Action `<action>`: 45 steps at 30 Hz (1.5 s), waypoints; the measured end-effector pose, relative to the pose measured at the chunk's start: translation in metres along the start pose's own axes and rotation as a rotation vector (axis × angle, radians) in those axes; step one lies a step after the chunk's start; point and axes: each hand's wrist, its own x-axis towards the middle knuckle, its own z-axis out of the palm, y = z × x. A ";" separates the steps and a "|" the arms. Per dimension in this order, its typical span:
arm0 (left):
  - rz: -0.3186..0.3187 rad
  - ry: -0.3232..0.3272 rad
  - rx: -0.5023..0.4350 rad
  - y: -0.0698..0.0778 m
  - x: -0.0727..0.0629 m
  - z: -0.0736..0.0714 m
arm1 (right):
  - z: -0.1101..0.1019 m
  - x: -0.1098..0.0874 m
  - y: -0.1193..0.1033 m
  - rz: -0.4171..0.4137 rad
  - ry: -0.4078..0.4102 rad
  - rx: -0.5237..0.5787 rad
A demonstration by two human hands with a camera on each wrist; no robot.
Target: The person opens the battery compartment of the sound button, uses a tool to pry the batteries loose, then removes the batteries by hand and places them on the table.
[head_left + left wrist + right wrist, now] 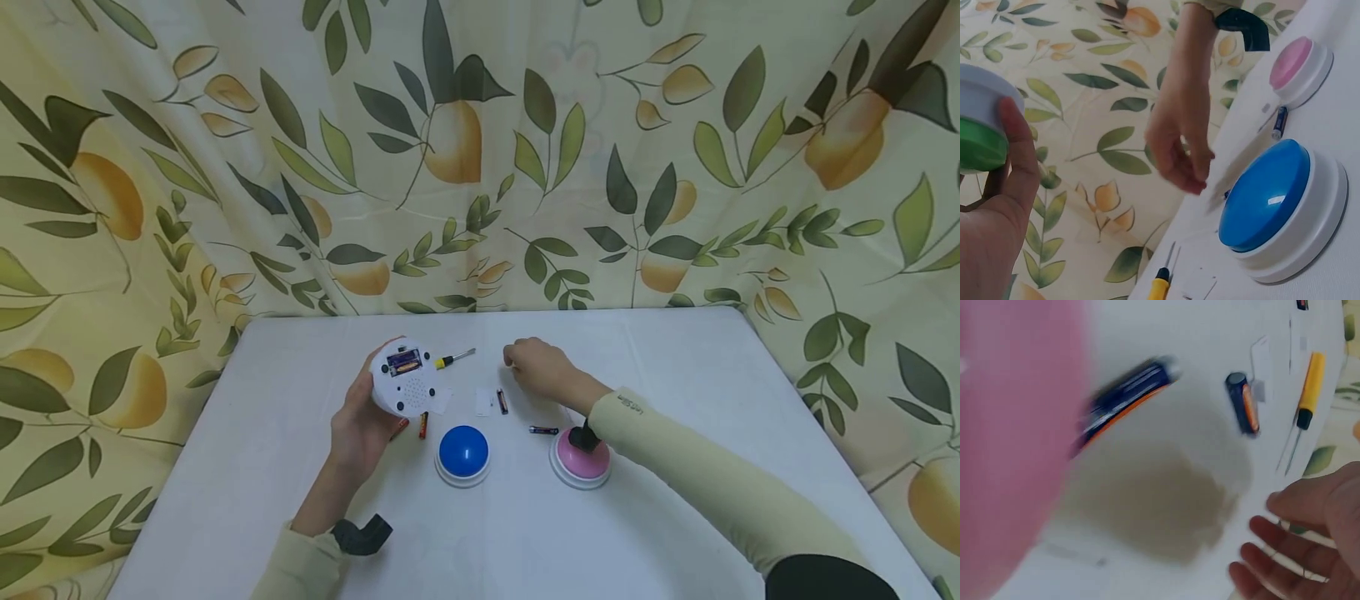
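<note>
My left hand (354, 433) grips a white round push-button buzzer (414, 392), its underside turned up toward the head camera. The battery bay (404, 362) in that underside is uncovered, with batteries lying in it. In the left wrist view the buzzer's green dome (982, 145) faces down. To the right, my right hand (542, 369) hovers over the table with loosely curled fingers and nothing in them; the right wrist view shows thumb and fingertips (1263, 528) apart. Nearest to it lie a dark battery (502, 402) and a small white cover (483, 402).
A blue-domed buzzer (463, 454) and a pink-domed buzzer (582, 462) stand at the front of the white table (675, 358). Another battery (543, 430) lies by the pink one. Red batteries (423, 425) lie below the held buzzer. A yellow screwdriver (454, 359) lies behind.
</note>
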 end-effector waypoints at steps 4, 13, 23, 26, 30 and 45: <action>-0.037 0.053 -0.018 -0.005 0.000 -0.002 | 0.002 0.014 -0.017 -0.074 -0.003 -0.004; -0.087 0.154 -0.095 -0.008 0.003 -0.001 | 0.015 0.047 -0.047 -0.167 0.000 -0.033; -0.179 0.188 -0.160 -0.004 0.003 0.002 | 0.031 0.077 -0.074 -0.249 -0.023 -0.123; -0.183 0.190 -0.177 -0.005 0.003 0.002 | 0.035 0.082 -0.080 -0.252 -0.042 -0.151; -0.191 0.207 -0.201 -0.007 0.004 0.003 | 0.037 0.088 -0.085 -0.238 -0.061 -0.174; -0.175 0.172 -0.260 -0.013 0.003 0.006 | 0.031 0.090 -0.094 -0.223 0.033 -0.009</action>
